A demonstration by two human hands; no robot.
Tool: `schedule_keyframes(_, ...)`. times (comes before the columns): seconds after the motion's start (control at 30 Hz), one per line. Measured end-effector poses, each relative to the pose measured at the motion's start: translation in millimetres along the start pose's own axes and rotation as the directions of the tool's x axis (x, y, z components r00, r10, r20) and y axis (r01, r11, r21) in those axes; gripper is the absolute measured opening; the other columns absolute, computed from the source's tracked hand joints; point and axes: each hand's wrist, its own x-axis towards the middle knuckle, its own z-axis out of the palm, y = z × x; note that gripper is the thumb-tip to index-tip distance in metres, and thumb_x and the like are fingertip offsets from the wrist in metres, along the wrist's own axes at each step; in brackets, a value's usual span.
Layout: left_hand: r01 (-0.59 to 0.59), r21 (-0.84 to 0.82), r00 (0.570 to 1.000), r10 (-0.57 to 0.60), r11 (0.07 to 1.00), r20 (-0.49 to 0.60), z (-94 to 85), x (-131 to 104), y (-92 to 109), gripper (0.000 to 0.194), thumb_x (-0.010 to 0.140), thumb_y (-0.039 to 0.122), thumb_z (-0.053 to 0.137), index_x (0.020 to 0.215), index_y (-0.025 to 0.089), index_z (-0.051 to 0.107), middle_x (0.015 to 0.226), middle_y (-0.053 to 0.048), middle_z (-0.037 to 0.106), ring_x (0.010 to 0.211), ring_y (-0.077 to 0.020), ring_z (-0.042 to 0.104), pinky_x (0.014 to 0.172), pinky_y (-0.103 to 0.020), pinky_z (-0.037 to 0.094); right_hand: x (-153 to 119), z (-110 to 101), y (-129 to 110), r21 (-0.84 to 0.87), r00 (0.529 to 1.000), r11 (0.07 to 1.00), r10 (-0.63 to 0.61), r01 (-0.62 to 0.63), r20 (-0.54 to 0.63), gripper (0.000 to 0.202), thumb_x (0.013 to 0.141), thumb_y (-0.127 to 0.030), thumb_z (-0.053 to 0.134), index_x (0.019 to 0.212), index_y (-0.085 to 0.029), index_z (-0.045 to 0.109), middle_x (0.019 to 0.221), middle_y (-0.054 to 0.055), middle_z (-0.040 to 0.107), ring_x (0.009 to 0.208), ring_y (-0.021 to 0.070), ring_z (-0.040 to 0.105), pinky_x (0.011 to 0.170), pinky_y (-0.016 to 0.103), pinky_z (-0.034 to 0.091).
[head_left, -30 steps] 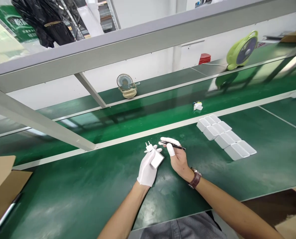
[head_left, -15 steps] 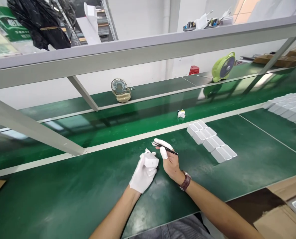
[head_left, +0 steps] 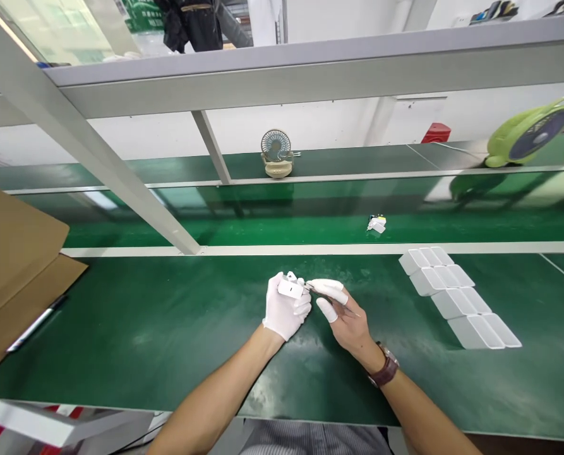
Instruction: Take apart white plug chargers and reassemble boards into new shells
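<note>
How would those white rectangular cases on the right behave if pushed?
The white rectangular cases look thin-rimmed, so probably light. Their crisp, straight edges suggest stiff walls. They stand close together, so pushing one might shift others.

The camera sits on the person's head. It looks forward and down, from high above the green table (head_left: pixel 144 341). It is quite close to the left hand (head_left: pixel 284 314) and the right hand (head_left: pixel 352 323), which show a little below the middle of its view. At the bottom it sees the striped clothes (head_left: pixel 305 440). Under the long gray beam (head_left: pixel 310 79), it sees far back to the small fan (head_left: pixel 276 150) and the white wall (head_left: pixel 329 126).
</note>
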Motion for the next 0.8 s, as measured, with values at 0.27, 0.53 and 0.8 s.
schedule_keyframes(0.27, -0.006, -0.018, 0.998, 0.005, 1.000, -0.064, 3.2, -2.3, -5.6, 0.030, 0.084, 0.047, 0.060, 0.083, 0.017, 0.062, 0.065, -0.001, 0.059, 0.039, -0.0090, 0.044, 0.032, -0.020, 0.030, -0.9, -0.6, 0.1, -0.082, 0.994, 0.996, -0.030, 0.039, 0.104, 0.025, 0.093, -0.014, 0.063, 0.114, -0.027, 0.068, 0.117, 0.008, 0.070, 0.114, 0.0247, 0.065, 0.101, 0.048, 0.054)
schedule_keyframes(0.53, 0.031, -0.004, 0.999, -0.031, 1.000, -0.034, -2.0, -1.5, -9.8, 0.035, 0.086, 0.051, 0.058, 0.082, 0.016, 0.060, 0.062, 0.000, 0.055, 0.039, -0.0084, 0.043, 0.032, -0.019, 0.030, 1.8, 0.3, -3.1, -0.127, 0.992, 0.990, -0.042, 0.057, 0.122, 0.023, 0.093, -0.011, 0.063, 0.110, -0.026, 0.068, 0.111, 0.008, 0.070, 0.108, 0.0232, 0.066, 0.096, 0.046, 0.055)
schedule_keyframes(0.8, 0.029, 0.021, 0.998, -0.028, 0.999, -0.061, 2.3, -0.8, -11.8, 0.036, 0.087, 0.052, 0.056, 0.076, 0.018, 0.054, 0.057, 0.002, 0.050, 0.036, -0.0080, 0.039, 0.031, -0.019, 0.026, 1.2, -1.0, -0.7, -0.139, 0.989, 0.987, -0.062, 0.082, 0.138, 0.025, 0.093, -0.011, 0.061, 0.112, -0.026, 0.067, 0.113, 0.008, 0.069, 0.109, 0.0240, 0.065, 0.096, 0.047, 0.054)
